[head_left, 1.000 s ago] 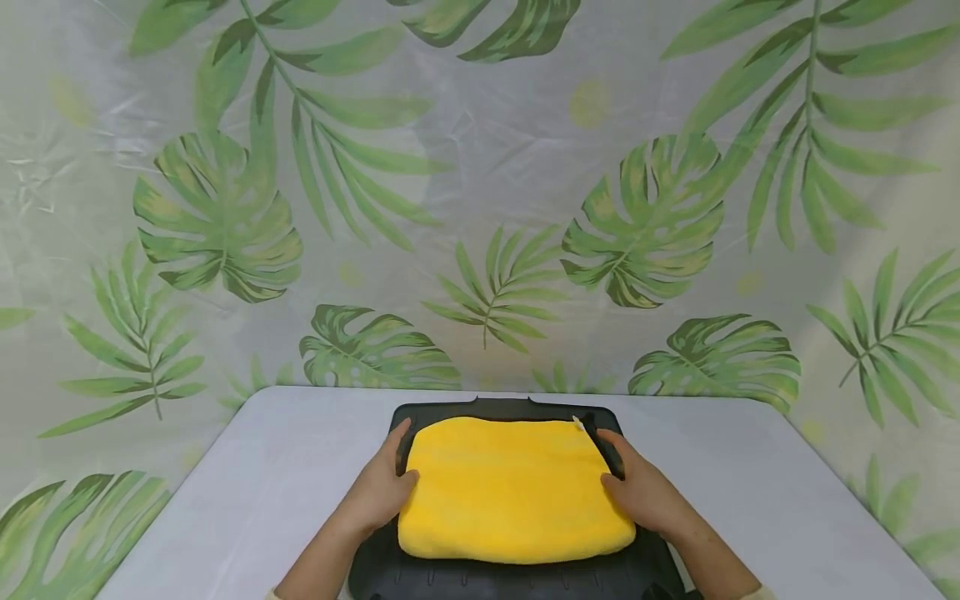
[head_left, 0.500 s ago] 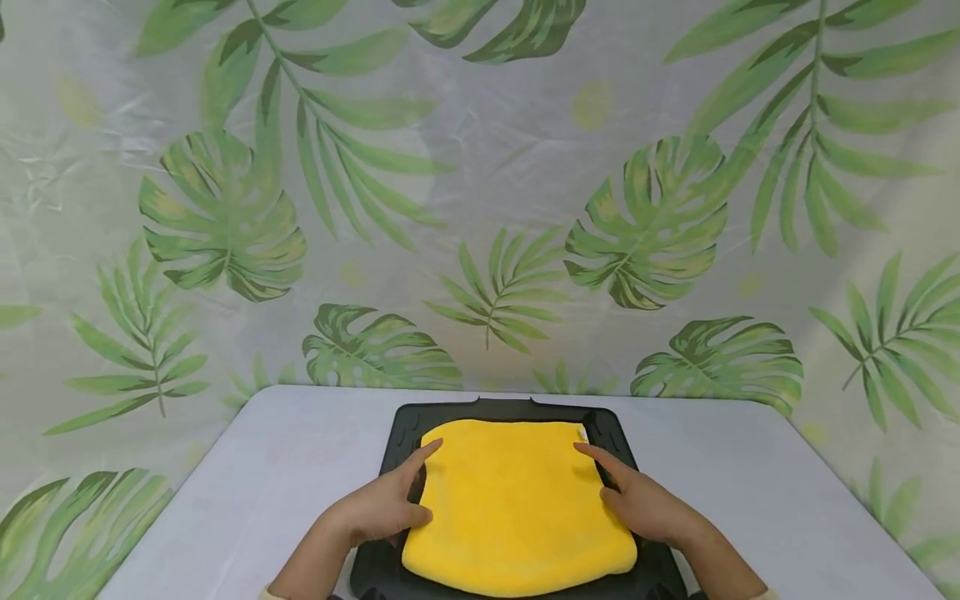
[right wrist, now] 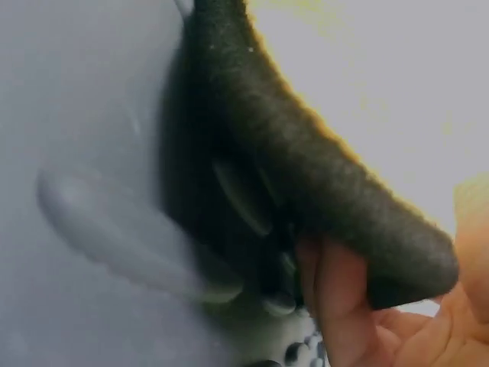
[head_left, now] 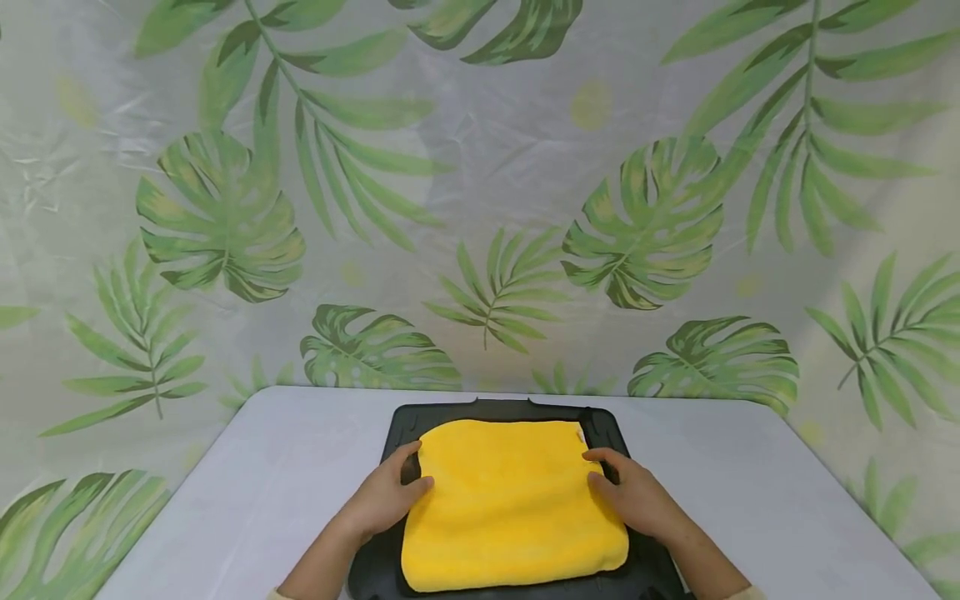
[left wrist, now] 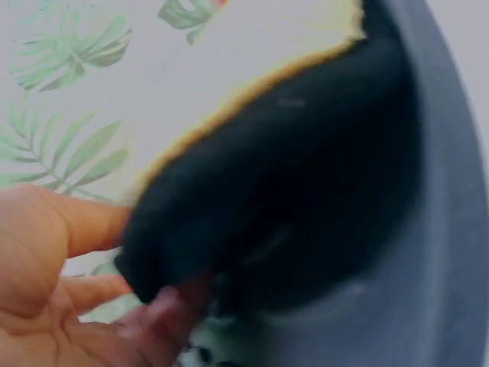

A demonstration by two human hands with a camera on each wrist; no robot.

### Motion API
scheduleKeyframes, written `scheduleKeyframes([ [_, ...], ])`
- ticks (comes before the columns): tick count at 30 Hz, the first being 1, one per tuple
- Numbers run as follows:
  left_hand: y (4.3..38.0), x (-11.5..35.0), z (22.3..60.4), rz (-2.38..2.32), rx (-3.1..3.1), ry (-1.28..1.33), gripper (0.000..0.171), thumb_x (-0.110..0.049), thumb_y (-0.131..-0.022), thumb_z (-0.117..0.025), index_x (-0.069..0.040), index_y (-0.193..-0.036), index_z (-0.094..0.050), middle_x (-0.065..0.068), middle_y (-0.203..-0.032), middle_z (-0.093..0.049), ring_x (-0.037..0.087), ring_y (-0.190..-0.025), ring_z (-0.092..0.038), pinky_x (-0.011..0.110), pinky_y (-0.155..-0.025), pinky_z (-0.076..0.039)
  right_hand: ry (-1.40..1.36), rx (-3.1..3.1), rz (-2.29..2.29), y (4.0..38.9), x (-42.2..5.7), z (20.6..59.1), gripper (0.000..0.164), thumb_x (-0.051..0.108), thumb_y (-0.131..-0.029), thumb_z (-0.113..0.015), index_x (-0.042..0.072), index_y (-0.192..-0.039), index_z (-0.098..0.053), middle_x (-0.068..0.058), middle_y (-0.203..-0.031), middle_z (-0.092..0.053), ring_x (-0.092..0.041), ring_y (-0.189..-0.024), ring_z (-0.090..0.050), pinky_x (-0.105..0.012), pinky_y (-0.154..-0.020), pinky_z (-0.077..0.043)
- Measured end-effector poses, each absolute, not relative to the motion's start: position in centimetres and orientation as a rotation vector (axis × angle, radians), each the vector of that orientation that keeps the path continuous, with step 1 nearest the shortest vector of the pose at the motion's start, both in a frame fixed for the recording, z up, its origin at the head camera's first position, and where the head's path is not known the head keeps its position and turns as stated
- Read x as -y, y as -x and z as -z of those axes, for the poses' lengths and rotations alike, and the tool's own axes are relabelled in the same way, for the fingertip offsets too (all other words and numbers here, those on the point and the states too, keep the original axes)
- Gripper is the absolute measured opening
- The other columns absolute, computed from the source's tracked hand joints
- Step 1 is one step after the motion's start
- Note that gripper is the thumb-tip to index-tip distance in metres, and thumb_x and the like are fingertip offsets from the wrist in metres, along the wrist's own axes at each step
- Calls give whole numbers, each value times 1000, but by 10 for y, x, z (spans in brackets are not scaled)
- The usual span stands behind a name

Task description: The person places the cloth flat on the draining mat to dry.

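Note:
A folded yellow towel [head_left: 513, 500] lies in a black tray [head_left: 487, 410]; a small white tag shows at its far right corner. My left hand [head_left: 386, 492] holds the towel's left edge, thumb on top. On the opposite side my right hand [head_left: 637, 493] pinches the right edge. Seen close in the left wrist view, the towel's side [left wrist: 221, 153] looks dark and is lifted off the tray, between thumb and fingers of the left hand [left wrist: 46, 267]. The right wrist view shows fingers of the right hand [right wrist: 344, 306] tucked under the towel's dark edge [right wrist: 328, 172].
The tray stands on a white table [head_left: 285, 450], its near end cut off by the frame. Raised ribs [right wrist: 122, 237] mark the tray floor. Behind the table hangs a leaf-printed curtain [head_left: 495, 208].
Half a second ago the index fingers stretched over the towel's top; now both hands grip its side edges. The towel's near edge came closer to me, then drew back slightly.

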State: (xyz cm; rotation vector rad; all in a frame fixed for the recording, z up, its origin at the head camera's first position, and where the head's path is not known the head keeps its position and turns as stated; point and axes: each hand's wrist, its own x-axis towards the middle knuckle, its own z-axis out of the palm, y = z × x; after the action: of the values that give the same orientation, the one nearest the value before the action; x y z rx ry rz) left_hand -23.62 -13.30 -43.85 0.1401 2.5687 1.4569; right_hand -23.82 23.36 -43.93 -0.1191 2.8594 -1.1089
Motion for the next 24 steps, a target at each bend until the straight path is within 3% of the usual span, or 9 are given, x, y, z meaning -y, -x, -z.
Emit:
scheduleKeyframes([
  [1,237,131,441,-1495,-2564,-138,67,-17,-98,-67,-7,-157,-38,30,-157,-40,44,-131,-56,53,-96,-55,131,-2848,1131,238,-234,440,35,18,-103,-60,14,-138,-62,-19,-146,-58,-42,-123,-60,-54,-98,-50],
  [3,237,129,444,-1537,-2534,-165,64,-8,-98,-61,-6,-157,-38,31,-159,-36,38,-119,-62,43,-86,-57,137,-2787,1198,239,-233,441,35,11,-101,-59,13,-136,-64,-19,-148,-56,-35,-91,-66,-45,-85,-55],
  [6,237,126,448,-1564,-2494,-218,69,2,-93,-53,-8,-159,-35,29,-164,-29,32,-114,-59,36,-81,-50,156,-2744,1264,240,-232,442,44,0,-96,-55,11,-139,-62,-22,-150,-53,-18,-52,-42,-29,-57,-45],
  [11,236,122,446,-1591,-2593,-228,73,0,-94,-53,-15,-162,-31,19,-168,-26,41,-150,-33,52,-104,-42,104,-2811,1301,240,-232,438,50,4,-98,-53,15,-146,-56,-24,-153,-50,-14,-44,-33,-28,-46,-40],
  [14,237,122,446,-1570,-2616,-202,69,-8,-97,-59,-14,-161,-33,18,-168,-27,44,-156,-23,64,-115,-35,79,-2843,1201,239,-235,436,41,10,-100,-57,17,-139,-63,-20,-146,-58,-22,-59,-55,-36,-58,-52],
  [16,238,124,446,-1554,-2603,-178,67,-14,-99,-62,-13,-160,-35,20,-167,-30,45,-155,-24,67,-116,-33,95,-2832,1148,239,-238,436,32,13,-101,-60,15,-132,-67,-17,-141,-62,-30,-87,-67,-43,-75,-57],
  [19,242,127,447,-1529,-2594,-158,65,-17,-99,-64,-11,-158,-38,22,-164,-33,45,-151,-33,63,-111,-42,122,-2784,1171,244,-242,439,27,16,-103,-59,12,-128,-68,-15,-137,-64,-36,-125,-61,-50,-96,-55],
  [20,245,128,446,-1532,-2590,-150,64,-17,-99,-64,-12,-158,-39,23,-163,-35,48,-142,-43,60,-106,-46,114,-2756,1219,248,-243,440,28,17,-104,-58,10,-129,-67,-16,-138,-63,-37,-126,-60,-50,-98,-54],
  [24,259,128,443,-1551,-2583,-131,63,-17,-98,-63,-12,-156,-41,24,-162,-36,49,-138,-46,58,-105,-47,77,-2660,1373,268,-239,442,35,21,-106,-53,6,-138,-61,-22,-147,-55,-40,-131,-56,-51,-104,-51],
])
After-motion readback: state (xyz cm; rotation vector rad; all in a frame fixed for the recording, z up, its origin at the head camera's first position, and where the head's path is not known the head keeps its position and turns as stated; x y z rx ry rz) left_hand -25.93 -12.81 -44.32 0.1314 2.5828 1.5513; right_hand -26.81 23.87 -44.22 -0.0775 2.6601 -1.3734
